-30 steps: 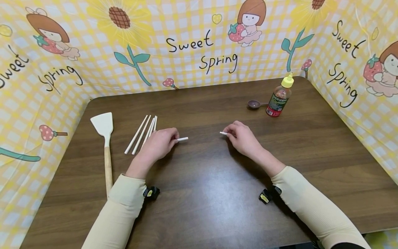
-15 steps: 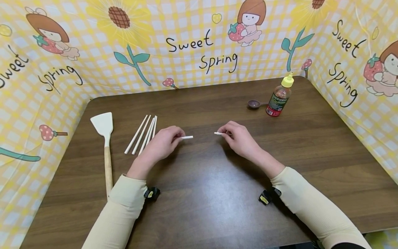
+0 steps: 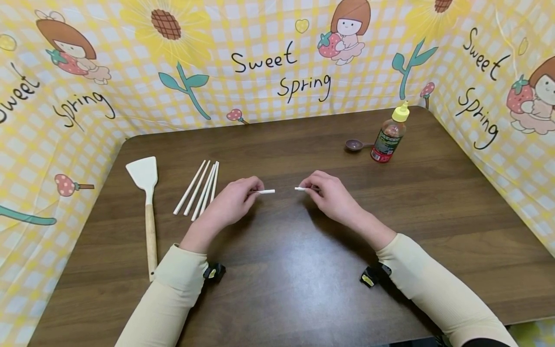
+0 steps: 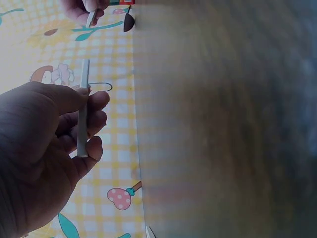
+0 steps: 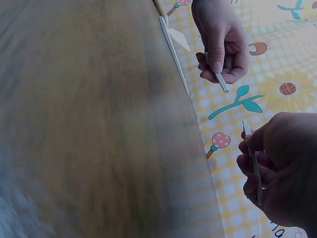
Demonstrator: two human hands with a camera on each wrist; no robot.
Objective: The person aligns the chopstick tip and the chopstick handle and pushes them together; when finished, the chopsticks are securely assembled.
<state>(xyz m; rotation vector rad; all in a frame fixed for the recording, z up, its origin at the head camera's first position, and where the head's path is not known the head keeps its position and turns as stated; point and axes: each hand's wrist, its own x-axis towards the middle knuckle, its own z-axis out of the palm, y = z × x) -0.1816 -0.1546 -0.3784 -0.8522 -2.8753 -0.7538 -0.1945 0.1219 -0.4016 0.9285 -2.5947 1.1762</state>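
Observation:
My left hand [image 3: 239, 198] pinches a short white stick [image 4: 83, 109] between thumb and fingers. In the left wrist view the stick lies across the curled fingers, both ends showing. Opposite it, my right hand [image 3: 331, 195] pinches another short white stick [image 5: 252, 161], whose tip points left towards the first. A small gap separates the two tips in the head view. Both hands are raised over the middle of the brown table [image 3: 295, 289]. Several longer white sticks [image 3: 196, 187] lie side by side just left of my left hand.
A white spatula [image 3: 147, 178] with a wooden handle lies at the left. Far right stands a sauce bottle [image 3: 388, 137] with a yellow cap, partly hiding a dark measuring spoon's handle [image 3: 368, 145]. A patterned yellow cloth [image 3: 260, 29] hangs around the back and sides.
Both hands have moved towards each other, each with its stick, and the gap between the tips has narrowed. The longer sticks on the table are less covered by my left hand.

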